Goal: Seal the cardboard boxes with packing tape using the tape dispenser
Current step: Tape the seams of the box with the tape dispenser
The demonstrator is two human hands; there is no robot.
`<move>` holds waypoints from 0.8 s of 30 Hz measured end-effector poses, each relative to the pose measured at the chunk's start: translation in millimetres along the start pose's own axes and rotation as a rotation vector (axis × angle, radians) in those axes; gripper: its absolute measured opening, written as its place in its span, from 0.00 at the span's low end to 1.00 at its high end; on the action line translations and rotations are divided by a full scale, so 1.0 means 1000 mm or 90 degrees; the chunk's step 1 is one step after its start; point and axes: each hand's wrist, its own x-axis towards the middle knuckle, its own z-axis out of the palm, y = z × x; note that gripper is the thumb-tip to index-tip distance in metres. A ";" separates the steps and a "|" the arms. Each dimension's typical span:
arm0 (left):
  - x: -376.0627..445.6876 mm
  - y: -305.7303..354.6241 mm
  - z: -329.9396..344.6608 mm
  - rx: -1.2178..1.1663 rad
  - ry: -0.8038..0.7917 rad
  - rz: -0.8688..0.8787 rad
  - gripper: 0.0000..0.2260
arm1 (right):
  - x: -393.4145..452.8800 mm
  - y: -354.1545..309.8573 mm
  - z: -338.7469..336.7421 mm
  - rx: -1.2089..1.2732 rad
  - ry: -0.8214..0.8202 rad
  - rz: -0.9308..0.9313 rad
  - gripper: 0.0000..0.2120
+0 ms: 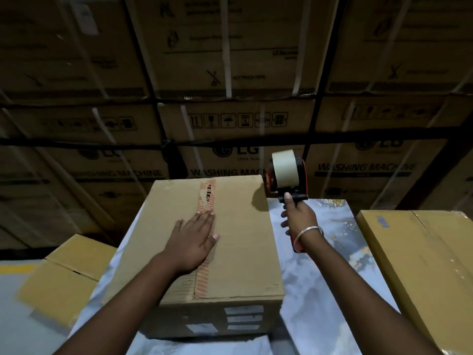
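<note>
Leftmost, lying off the tabletop [330, 252] edge: a smaller yellowish box [64, 275]. Pressing flat with straight fingers on the orange-printed tape strip [206, 226] atop the central cardboard box [238, 242]: left hand [193, 242], an open grip holding nothing. Gripping the tape dispenser [286, 175] by its handle, just beyond the box's far right corner: right hand [298, 217], fingers curled, bangle [308, 233] at the wrist. Lying flat at far right: another closed box [419, 265].
</note>
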 end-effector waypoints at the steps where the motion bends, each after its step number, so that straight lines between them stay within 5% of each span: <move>1: 0.001 -0.003 -0.001 0.009 0.002 0.005 0.34 | -0.002 -0.013 0.006 0.013 -0.019 -0.011 0.24; 4: 0.002 -0.013 -0.003 0.001 0.019 0.044 0.40 | -0.010 -0.036 0.036 0.055 -0.074 -0.026 0.24; 8: 0.008 -0.034 -0.008 -0.097 0.057 0.100 0.28 | -0.026 -0.047 0.084 0.115 -0.178 -0.010 0.23; 13: 0.033 -0.057 -0.009 -0.712 0.097 0.035 0.12 | -0.034 -0.037 0.133 0.216 -0.322 0.063 0.27; 16: 0.050 -0.065 -0.026 -0.877 0.181 -0.119 0.13 | -0.038 -0.033 0.152 0.255 -0.362 0.104 0.30; 20: 0.070 -0.080 -0.054 -0.970 -0.010 -0.307 0.26 | -0.038 -0.028 0.154 0.294 -0.401 0.149 0.38; 24: 0.079 -0.087 -0.065 -1.012 -0.182 -0.295 0.26 | -0.040 -0.026 0.154 0.298 -0.415 0.142 0.39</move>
